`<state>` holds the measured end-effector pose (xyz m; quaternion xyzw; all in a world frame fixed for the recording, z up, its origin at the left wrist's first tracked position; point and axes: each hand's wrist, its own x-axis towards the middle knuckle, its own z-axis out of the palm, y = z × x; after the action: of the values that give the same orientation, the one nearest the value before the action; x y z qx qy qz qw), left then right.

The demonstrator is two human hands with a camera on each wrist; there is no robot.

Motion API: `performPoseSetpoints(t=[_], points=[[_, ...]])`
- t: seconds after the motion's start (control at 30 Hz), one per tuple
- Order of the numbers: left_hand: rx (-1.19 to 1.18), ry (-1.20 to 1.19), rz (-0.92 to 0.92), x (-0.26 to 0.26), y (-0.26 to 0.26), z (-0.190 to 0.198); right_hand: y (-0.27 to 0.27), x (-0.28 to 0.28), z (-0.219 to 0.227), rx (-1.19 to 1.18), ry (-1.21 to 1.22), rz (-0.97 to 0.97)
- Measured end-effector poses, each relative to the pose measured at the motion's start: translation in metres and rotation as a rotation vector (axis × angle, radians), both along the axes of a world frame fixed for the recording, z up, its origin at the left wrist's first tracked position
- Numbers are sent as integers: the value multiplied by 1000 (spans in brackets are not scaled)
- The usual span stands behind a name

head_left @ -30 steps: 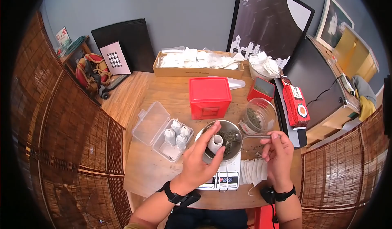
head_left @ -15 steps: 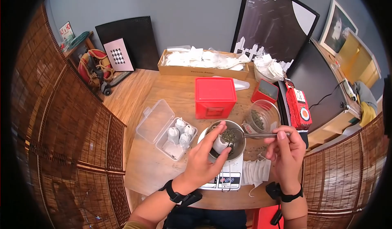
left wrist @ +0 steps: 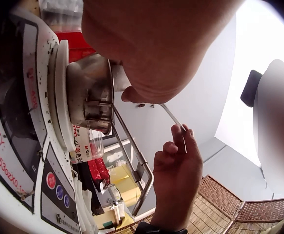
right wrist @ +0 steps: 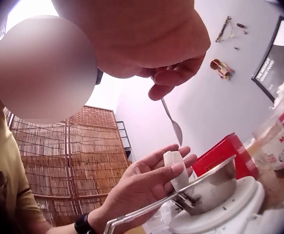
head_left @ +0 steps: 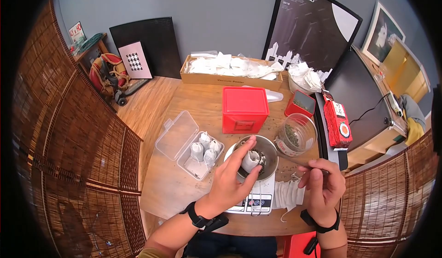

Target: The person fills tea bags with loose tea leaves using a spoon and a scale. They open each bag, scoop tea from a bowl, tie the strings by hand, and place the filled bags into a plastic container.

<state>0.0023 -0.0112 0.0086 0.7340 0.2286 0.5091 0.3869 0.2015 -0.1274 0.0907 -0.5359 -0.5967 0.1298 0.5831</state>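
In the head view my left hand [head_left: 228,179] pinches a small white pouch [head_left: 250,162], mouth up, between thumb and fingers. The pouch stands inside a metal pot [head_left: 271,166] that holds dried leaves. Under the pot is a white kitchen scale [head_left: 266,198]. My right hand [head_left: 322,189] grips the handle of a spoon [head_left: 294,160], which slants down toward the pot's right rim. From the right wrist, the spoon's bowl [right wrist: 177,132] shows near the pouch's opening. A wire handle [left wrist: 132,158] sticks out from the pot in the left wrist view.
Left of the pot, an open plastic box [head_left: 188,168] holds several filled pouches. Flat white pouches [head_left: 289,193] lie right of the scale. A red tin [head_left: 245,110] and a clear tub of leaves [head_left: 296,136] stand behind. Farther back is a cardboard box [head_left: 230,79] of white pouches.
The spoon has gone from nearly level to slanting down toward the pot. My right hand has shifted right, then lowered. The left hand keeps hold of the pouch, and the head view has shifted slightly.
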Motion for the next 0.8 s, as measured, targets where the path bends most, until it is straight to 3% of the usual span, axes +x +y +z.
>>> performPoseSetpoints(t=[0.13,0.2,0.37,0.43,0.53,0.8], points=[[55,26,48,-1,0,5,11,8,-13,-75,8,-101],[82,39,56,0,1,7,19,11,-24,-244,-25,-44],[74,39,51,1,0,11,21,12,-46,-275,36,-41],[60,28,51,1,0,8,18,12,-49,-364,309,-51],[67,51,41,0,0,6,20,15,-63,-424,504,-29],[5,20,3,0,-2,4,20,24,-65,-383,682,-83]])
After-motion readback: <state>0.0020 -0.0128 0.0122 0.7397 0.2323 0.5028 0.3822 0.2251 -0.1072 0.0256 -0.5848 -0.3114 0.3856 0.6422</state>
